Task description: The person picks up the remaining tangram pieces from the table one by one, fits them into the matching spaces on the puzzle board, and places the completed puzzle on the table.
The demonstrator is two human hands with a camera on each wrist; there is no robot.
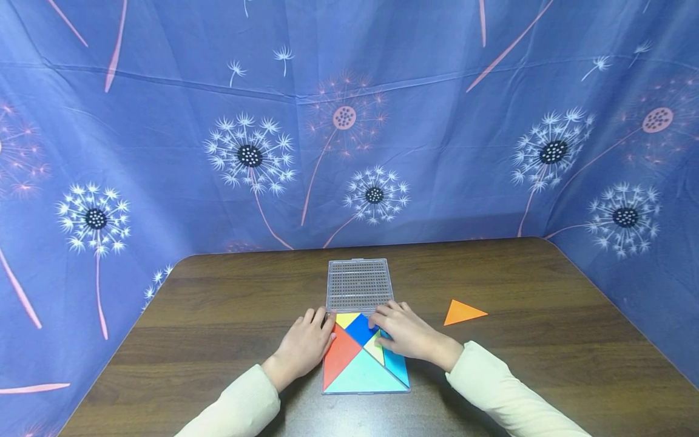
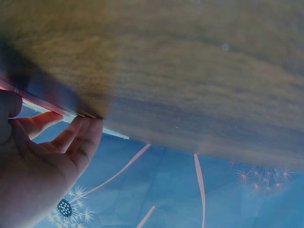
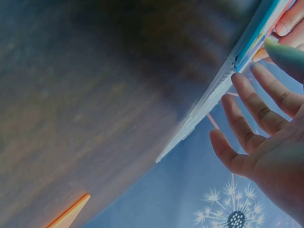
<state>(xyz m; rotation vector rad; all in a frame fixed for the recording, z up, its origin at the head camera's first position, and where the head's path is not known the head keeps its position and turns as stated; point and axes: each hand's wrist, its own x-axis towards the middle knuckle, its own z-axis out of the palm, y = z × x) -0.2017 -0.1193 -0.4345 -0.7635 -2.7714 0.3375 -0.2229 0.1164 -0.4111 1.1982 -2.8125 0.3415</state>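
Resting on the dark wooden worktop [image 1: 229,340], the tangram tray [image 1: 364,388] lay with its coloured pieces, a clear lid [image 1: 357,285] touching its far edge, and both hands bracketed it. The left hand [image 1: 303,346] lay against the tray's left edge by the red triangle [image 1: 338,358], fingers [image 2: 78,137] straight and relaxed, gripping nothing. The right hand [image 1: 406,334] rested on the tray's right side, fingers [image 3: 251,114] spread, while an orange triangle [image 1: 461,312] sat apart, right of the tray.
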